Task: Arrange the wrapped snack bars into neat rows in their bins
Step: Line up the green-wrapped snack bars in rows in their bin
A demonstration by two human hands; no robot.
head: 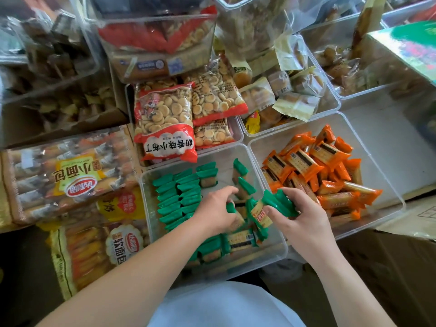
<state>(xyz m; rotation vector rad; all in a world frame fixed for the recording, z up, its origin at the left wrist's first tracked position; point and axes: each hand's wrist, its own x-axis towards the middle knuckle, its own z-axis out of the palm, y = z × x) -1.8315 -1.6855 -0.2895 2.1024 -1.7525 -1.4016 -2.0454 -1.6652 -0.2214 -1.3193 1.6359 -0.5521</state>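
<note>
Where the hands are: both are down in the near clear bin [147,185], the left hand [215,210] toward its middle and the right hand [304,218] by its right wall.
Left hand: fingers curled down around a loose green bar [230,208]; only the wrapper's end shows beneath the thumb.
Right hand: fingers and thumb wrapped round a held bunch [282,202] of green-wrapped bars, lifted just above the bin's contents, with one yellow-faced wrapper jutting out on the left.
Green rows [179,197]: two tidy columns of green bars standing on edge along the bin's left side, pressed against each other.
Stray green bars [240,182]: a few tilted at the bin's far right; others lie flat near the front wall, partly under the left forearm.
Orange bars [325,171]: heaped every which way, unsorted.
Orange bin [387,180]: clear, just beside the green one on its right.
Biscuit bags [165,123]: red-and-clear bags of small round biscuits in the bin behind the green bars.
Bread packs [70,178]: large clear packs stacked to the left.
White garment [219,305]: at the bottom edge, between the forearms.
</note>
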